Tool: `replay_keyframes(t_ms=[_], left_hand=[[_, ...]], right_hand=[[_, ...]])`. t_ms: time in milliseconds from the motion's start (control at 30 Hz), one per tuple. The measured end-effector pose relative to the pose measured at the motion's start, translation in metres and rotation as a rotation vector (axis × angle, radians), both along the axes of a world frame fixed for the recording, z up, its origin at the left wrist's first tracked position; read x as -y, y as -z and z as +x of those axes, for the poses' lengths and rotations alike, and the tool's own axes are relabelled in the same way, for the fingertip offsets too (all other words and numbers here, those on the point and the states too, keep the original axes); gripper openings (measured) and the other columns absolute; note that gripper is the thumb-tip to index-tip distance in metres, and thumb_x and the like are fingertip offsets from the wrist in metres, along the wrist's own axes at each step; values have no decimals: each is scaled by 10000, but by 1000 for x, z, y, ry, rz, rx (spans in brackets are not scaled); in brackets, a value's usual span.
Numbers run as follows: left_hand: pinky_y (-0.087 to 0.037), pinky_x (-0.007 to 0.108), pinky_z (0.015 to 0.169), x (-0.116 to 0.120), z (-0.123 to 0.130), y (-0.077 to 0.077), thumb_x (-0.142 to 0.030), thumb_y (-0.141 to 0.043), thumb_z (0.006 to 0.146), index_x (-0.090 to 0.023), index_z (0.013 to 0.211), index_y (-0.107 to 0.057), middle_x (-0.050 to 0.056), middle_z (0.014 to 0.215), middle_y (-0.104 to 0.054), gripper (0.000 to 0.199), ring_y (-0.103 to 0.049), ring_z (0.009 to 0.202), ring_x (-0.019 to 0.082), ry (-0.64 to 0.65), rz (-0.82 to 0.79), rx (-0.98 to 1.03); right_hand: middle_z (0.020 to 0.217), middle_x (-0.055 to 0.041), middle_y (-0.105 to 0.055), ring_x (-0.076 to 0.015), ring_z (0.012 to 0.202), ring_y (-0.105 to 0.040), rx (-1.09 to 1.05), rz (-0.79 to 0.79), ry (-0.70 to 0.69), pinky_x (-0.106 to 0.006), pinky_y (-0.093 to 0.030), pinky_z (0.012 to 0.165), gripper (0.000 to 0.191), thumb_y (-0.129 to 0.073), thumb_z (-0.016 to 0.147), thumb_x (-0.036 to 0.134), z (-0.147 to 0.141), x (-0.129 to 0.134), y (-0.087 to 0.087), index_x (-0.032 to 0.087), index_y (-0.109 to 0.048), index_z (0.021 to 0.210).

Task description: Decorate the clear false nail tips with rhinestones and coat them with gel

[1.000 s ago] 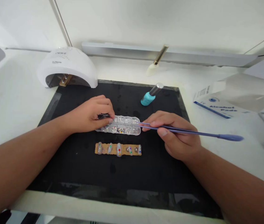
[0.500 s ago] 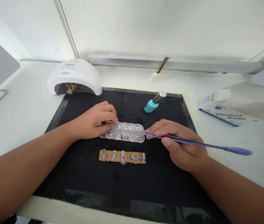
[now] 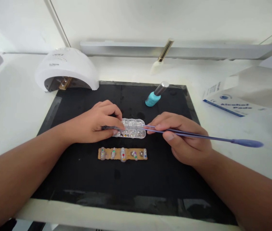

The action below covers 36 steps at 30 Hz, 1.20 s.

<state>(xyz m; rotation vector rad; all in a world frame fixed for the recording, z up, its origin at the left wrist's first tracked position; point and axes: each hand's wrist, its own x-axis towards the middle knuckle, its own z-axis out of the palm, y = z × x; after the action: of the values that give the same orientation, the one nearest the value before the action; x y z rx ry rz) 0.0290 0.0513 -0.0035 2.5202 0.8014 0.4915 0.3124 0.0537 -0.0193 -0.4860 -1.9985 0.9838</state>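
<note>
My left hand [image 3: 102, 123] lies over the left part of a clear compartment case [image 3: 140, 123] of small rhinestones, its bent thumb and fingers gripping the case and covering several compartments. From the right, my right hand [image 3: 184, 138] pinches purple tweezers [image 3: 210, 138] whose tips reach over the right end of the case. I cannot make out whether a stone sits between the tips. Nearer to me, a brown strip [image 3: 107, 154] bears several clear, glittery nail tips [image 3: 123, 154] set with coloured stones.
A black mat [image 3: 116, 179] covers the worktop under both hands. A teal polish bottle [image 3: 153, 99] leans behind the case. Further back are a white nail lamp [image 3: 66, 64] and a pale bottle with a gold cap [image 3: 157, 65]. An alcohol pads box [image 3: 232, 102] lies at the right.
My left fingers have moved right along the case and cover more of its compartments. The tweezers stay over its right end. The whole view has shifted a little.
</note>
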Motion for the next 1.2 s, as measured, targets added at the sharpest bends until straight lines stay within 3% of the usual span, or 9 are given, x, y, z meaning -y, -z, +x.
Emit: replay_keyframes(t_ms=[267,433,700,1000,1200], left_hand=[[-375,384,959,-1,1,-9,-128,-581,889,-260,1017,-733,53,1087,-597,239,-519,1049,224,-12,0,-29],[-341,431,1035,-3,4,-13,-146,-595,891,-304,1056,-742,54,1156,-601,272,-514,1133,247,-4,-34,-72],[-338,428,1053,-3,12,-9,-134,-649,850,-299,1048,-754,40,1158,-609,278,-519,1157,231,-25,-45,-49],[-334,395,1054,-2,14,5,-159,-641,881,-345,1054,-743,18,1165,-589,274,-507,1169,213,-25,-3,-66],[-311,417,1057,0,7,10,-249,-659,888,-331,1074,-733,40,1207,-559,217,-462,1208,247,-2,-34,-72]], right_hand=[[907,-59,-656,-202,797,-647,19,-17,31,-372,-536,705,127,-541,967,301,-3,2,-6,274,-643,1037],[928,-66,-675,-213,828,-662,61,8,44,-375,-545,734,133,-532,970,316,1,-2,-8,270,-640,1035],[918,-43,-651,-183,838,-630,100,50,-5,-315,-536,713,182,-451,1004,258,10,-8,-5,286,-603,1100],[930,-55,-631,-189,852,-622,119,83,2,-338,-512,725,192,-454,982,170,13,-3,6,249,-589,1095],[926,-65,-637,-196,845,-615,90,79,29,-365,-504,749,129,-502,970,219,7,1,7,230,-615,1031]])
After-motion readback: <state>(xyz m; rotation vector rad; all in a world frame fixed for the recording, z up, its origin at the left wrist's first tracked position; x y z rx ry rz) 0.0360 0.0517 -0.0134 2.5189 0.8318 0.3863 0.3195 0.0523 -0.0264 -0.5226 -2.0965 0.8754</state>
